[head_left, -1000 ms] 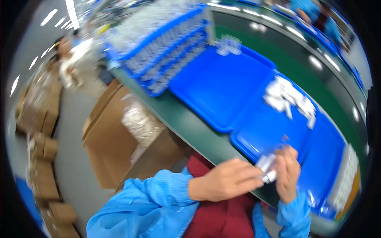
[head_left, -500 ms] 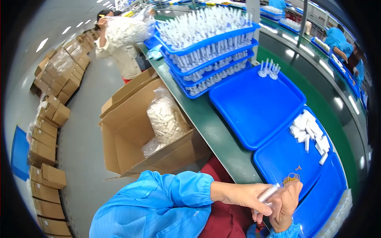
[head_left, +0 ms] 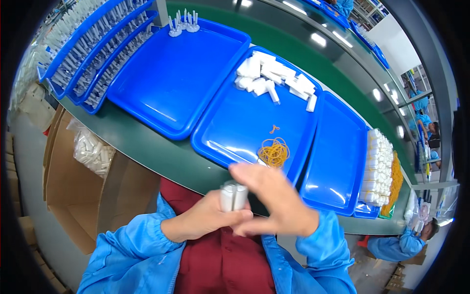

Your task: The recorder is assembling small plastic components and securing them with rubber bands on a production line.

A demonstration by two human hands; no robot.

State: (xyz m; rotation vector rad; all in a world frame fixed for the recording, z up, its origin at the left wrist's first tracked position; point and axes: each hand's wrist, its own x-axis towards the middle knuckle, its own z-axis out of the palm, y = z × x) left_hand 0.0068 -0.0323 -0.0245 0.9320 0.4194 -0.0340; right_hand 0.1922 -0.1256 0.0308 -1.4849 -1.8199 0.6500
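Observation:
My left hand (head_left: 203, 216) is wrapped round a few short white tubes with clear ends (head_left: 233, 196), held upright in front of my chest. Just right of them is my right hand (head_left: 281, 203), its fingers smeared by motion and spread apart from the thumb, with nothing visible in it. Its thumb reaches close to the left fingers; I cannot tell whether they touch. Beyond my hands, a blue tray (head_left: 210, 142) bears loose white tubes (head_left: 271, 78) at its far side and a tangle of yellow rubber bands (head_left: 274, 153) near its front.
Another blue tray (head_left: 166, 88) on the left holds several clear stemmed pieces (head_left: 183, 24). Stacked trays of such pieces (head_left: 98, 54) stand farther left. On the right are a blue tray (head_left: 338, 152), bundled white tubes (head_left: 377, 169) and more rubber bands (head_left: 394, 188). An open carton (head_left: 73, 196) adjoins the bench.
The view has swung right, bringing the right-hand trays and bundles into sight. My hands were together round the tubes; now the right hand has come off with its fingers spread, the left still gripping.

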